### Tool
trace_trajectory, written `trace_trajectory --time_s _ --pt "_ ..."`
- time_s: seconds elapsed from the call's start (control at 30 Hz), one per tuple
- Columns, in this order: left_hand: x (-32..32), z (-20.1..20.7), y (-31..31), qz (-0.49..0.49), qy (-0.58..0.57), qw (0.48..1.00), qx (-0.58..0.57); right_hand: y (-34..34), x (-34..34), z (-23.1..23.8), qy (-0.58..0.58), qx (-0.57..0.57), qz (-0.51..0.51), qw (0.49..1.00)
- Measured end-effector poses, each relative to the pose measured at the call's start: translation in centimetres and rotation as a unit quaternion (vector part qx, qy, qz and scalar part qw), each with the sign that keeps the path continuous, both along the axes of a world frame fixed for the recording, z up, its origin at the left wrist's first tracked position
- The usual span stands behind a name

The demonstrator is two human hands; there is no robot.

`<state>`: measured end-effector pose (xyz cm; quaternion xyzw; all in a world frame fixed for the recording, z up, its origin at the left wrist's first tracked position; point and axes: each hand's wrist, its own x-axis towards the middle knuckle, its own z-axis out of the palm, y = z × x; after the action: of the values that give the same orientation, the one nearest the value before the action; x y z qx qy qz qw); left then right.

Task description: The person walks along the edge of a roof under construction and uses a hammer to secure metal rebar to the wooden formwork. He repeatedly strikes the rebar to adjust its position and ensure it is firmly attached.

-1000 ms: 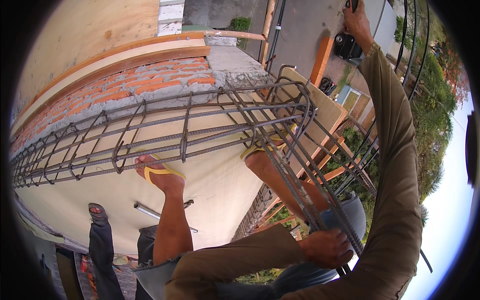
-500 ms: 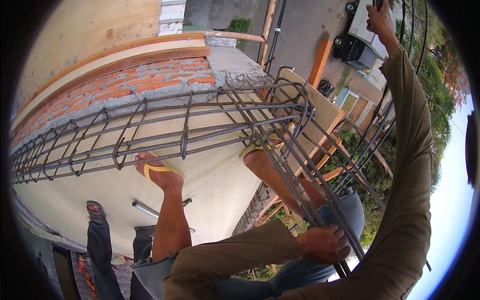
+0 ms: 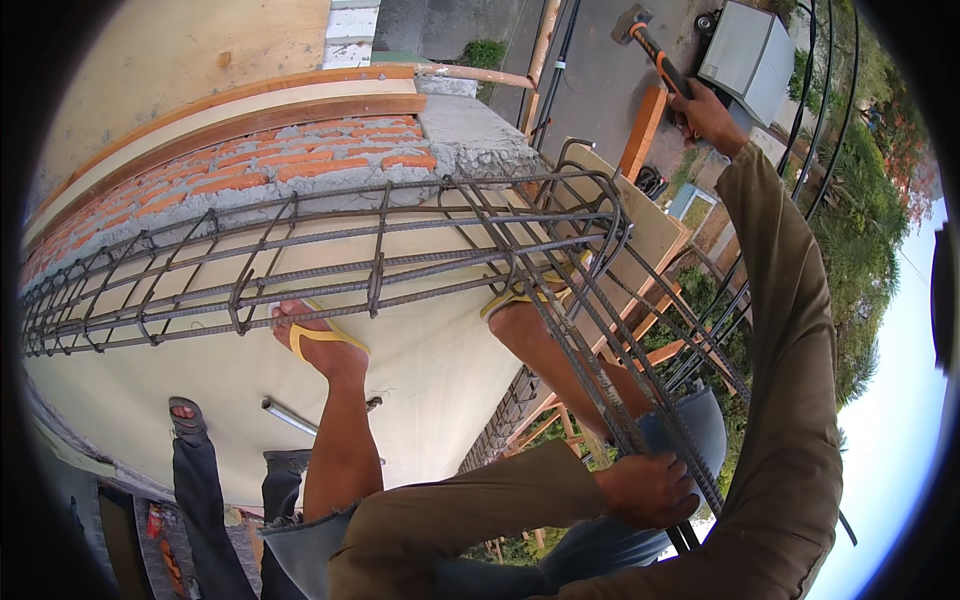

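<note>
My right hand is raised at the upper right, fingers wrapped round the black and orange handle of a hammer. The hammer's metal head points to the upper left, apart from the bars. Low on the right, my left hand is closed round ribbed steel rebar. These bars run up from my fist to the corner of a rebar cage, where they cross its bent ends. The cage stretches leftward, made of long bars joined by square stirrups.
Pale plywood lies under my feet in yellow flip-flops. A brick wall with rough mortar borders the cage. Another person's legs stand at lower left, near a metal tube. Beyond the edge are cables, timber and a parked truck below.
My right hand has moved down and left, bringing the whole hammer into view. My left hand stays on the rebar, nearly unmoved.
</note>
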<state>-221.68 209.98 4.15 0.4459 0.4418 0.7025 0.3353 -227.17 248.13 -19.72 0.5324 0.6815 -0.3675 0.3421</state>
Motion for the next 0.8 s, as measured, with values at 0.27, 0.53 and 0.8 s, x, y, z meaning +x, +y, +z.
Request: trace_trajectory --time_s 0.27,0.53,0.8 --pt "-0.1 0.2 0.0 -0.019 -0.022 1.000 0.011 -0.8 0.4 -5.0 0.033 0.244 0.047 0.968" --pt "0.0 0.0 0.4 -0.054 0.020 0.998 0.003 5.2 -0.8 3.7 -0.041 -0.003 -0.020 0.999" --pt "-0.3 -0.1 0.4 -0.017 0.005 1.000 0.007 3.1 -5.2 0.4 0.159 0.294 0.060 0.941"
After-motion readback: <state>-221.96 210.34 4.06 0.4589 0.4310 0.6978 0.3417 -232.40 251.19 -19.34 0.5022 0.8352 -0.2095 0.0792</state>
